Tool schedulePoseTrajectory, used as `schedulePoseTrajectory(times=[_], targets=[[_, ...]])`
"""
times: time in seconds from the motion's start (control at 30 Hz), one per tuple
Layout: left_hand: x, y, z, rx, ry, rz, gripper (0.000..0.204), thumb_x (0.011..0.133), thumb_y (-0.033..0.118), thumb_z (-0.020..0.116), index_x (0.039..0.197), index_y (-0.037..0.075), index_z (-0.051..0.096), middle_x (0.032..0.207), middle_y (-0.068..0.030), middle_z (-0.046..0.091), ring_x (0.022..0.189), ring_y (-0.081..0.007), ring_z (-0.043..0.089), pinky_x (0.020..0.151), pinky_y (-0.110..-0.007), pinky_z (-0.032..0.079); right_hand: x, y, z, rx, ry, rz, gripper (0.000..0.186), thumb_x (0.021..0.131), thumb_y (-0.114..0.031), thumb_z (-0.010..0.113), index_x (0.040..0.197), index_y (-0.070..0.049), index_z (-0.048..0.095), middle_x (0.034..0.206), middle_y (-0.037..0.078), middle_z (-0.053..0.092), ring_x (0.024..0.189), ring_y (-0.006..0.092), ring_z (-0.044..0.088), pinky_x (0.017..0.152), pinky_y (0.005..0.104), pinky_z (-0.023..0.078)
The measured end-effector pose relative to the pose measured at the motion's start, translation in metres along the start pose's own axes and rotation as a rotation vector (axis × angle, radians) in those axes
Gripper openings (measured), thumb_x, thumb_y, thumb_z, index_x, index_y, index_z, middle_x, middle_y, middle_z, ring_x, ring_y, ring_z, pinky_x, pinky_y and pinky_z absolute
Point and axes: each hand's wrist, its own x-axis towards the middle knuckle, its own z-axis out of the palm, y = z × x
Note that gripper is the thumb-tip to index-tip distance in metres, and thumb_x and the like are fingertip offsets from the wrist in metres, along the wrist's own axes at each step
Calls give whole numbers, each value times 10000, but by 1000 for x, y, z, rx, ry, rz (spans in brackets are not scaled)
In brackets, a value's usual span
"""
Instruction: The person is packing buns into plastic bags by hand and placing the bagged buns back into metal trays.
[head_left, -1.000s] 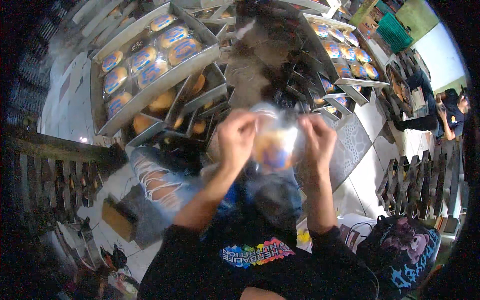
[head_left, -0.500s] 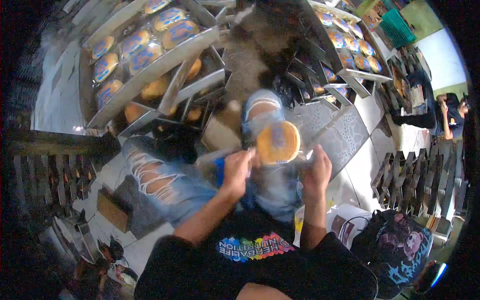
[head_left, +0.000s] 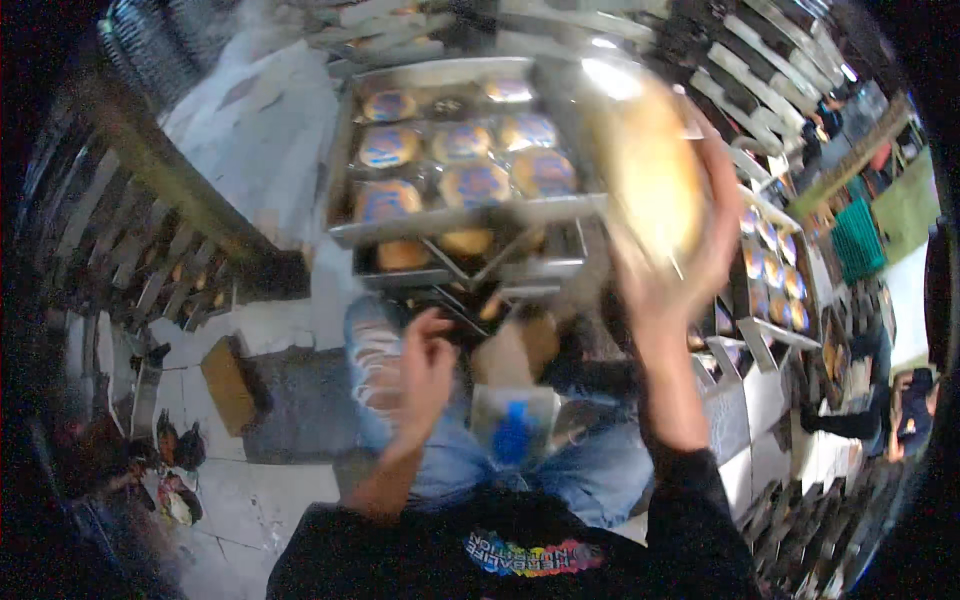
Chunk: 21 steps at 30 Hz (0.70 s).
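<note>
My right hand point(head_left: 665, 295) is raised with a round golden bun point(head_left: 655, 165) in a shiny clear wrapper, blurred by motion, its fingers along the bun's right side. Left of it stands a metal tray point(head_left: 500, 215) with several wrapped buns point(head_left: 475, 185) bearing blue print. Low over my left thigh, my left hand point(head_left: 428, 365) is empty, its fingers loosely bent and apart. Between my legs lies a clear plastic bag or sheet point(head_left: 530, 405) with a blue print.
More metal trays point(head_left: 400, 285) with buns are stacked under the near one. At the right is another tray point(head_left: 785, 330) of wrapped buns. A cardboard piece point(head_left: 228, 388) lies on the tiles at left. Another person point(head_left: 910, 415) is at the far right.
The bun has gone from between both hands over my lap up to beside the tray, in my right hand. My left hand has come away from it. The view has turned right.
</note>
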Motion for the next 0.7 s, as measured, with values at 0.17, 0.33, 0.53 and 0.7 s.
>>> schedulePoseTrajectory(times=[0.17,0.33,0.53,0.7], targets=[[61,25,-69,67,325,205,414,812,65,515,1208,24,403,1074,-73,504,927,-133,469,814,-258,373,55,77,129,-305,-73,-204,645,591,-128,709,1182,-104,453,1082,177,523,1035,347,477,864,415,402],[122,19,-94,-43,420,-71,496,835,391,533,1238,138,391,1143,-16,452,1009,-127,421,804,-297,353,-27,197,101,-232,-459,98,546,641,-158,697,1123,-40,470,1026,192,544,931,336,537,812,381,442],[155,30,-65,-262,348,-215,429,780,351,586,1136,163,440,1062,-11,487,969,-140,450,717,-313,404,-70,221,46,781,-783,1527,366,781,-223,559,1058,9,503,980,92,568,877,220,553,806,353,466],[166,18,-35,-412,386,-317,214,722,279,615,878,136,585,884,-9,550,829,-148,501,649,-297,404,-111,259,28,835,-624,1348,232,789,-247,479,936,-73,521,837,57,541,761,209,529,700,377,468]])
